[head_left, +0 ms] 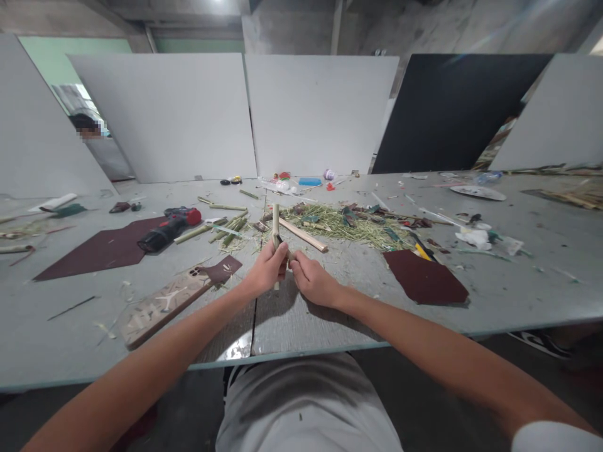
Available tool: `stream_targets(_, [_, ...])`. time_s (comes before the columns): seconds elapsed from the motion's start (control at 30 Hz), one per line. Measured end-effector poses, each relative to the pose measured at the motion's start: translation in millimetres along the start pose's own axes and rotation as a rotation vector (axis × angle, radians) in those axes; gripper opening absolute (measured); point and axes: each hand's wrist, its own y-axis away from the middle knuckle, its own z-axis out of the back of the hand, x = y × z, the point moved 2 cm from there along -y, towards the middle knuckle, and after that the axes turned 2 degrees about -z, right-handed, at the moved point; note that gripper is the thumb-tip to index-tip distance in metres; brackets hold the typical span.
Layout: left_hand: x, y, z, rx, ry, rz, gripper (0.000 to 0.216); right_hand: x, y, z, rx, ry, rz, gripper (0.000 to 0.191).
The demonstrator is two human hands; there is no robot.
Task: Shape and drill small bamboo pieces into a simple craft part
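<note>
My left hand (267, 269) is closed around a slim bamboo stick (276, 221) that stands nearly upright over the grey table (518, 276). My right hand (311, 280) is closed beside it, fingertips pinched against the stick's lower part; whether it holds a small tool is hidden. Both hands meet near the table's middle seam. Behind them lie more green bamboo pieces (229, 227) and a pale wooden stick (302, 235).
A heap of bamboo shavings (351, 223) lies beyond the hands. Dark red sandpaper sheets rest at right (424, 277) and left (106, 248). A red and black power tool (168, 228) and a phone (162, 302) sit left. A person is at far left (87, 127).
</note>
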Motion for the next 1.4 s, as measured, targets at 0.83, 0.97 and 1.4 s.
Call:
stream_targets(0.83, [9, -4, -2, -0.031, 0.08, -0.073, 0.049, -1, -1, -7, -0.032, -0.045, -0.02, 0.02])
stream_targets(0.97, [7, -3, -3, -0.036, 0.064, -0.085, 0.05, 0, 0, -8, -0.026, -0.045, -0.04, 0.021])
stream_targets(1.4, [12, -1, -4, -0.084, -0.019, -0.033, 0.048, 2, 1, -10, -0.071, -0.001, -0.052, 0.02])
